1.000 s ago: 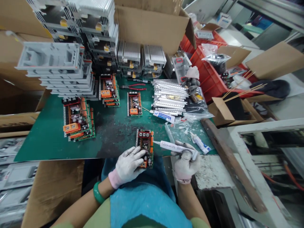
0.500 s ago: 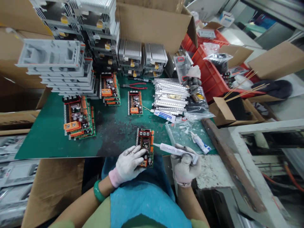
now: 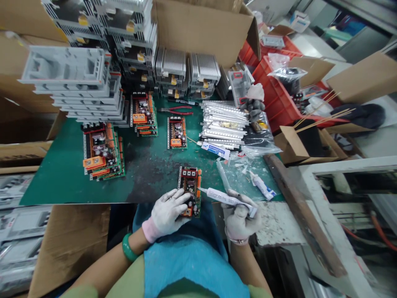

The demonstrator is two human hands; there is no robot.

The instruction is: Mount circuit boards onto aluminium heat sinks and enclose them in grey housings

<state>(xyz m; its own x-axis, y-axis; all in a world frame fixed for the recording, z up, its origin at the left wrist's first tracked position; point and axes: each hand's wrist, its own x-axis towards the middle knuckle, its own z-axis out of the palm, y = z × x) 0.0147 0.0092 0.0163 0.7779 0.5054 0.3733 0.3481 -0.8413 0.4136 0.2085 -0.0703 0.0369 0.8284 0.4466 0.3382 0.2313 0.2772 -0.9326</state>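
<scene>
Lays the white-gloved left hand [image 3: 169, 213] over the lower left of a dark rectangular circuit board with orange terminal blocks [image 3: 190, 182], fingers nearly straight and slightly parted, tips touching its face. Cannot tell whether the thumb clasps from beneath, as it is hidden. Has this board at the near edge of the green tabletop [image 3: 145, 165], right of the middle, with its lower end jutting past that edge.

Grips a slim white tube with a tapered nozzle [image 3: 228, 198] in the white-gloved right hand [image 3: 243, 217], fingers and thumb closed round the rear part, by the near edge toward the right corner. Points the nozzle leftward at the board's right side; perhaps touches the orange blocks there, though too small to be sure.

Farther in, can see a single orange-and-green circuit board [image 3: 176, 134], red-handled metal pliers [image 3: 176, 110] behind it, and a heap of silver metal strips [image 3: 223, 124] to its right. Toward the left edge, shows a leaning stack of orange-and-green circuit boards [image 3: 99, 155]; near the right edge, a crumpled blue-and-white tube [image 3: 262, 186] beside clear plastic.
</scene>
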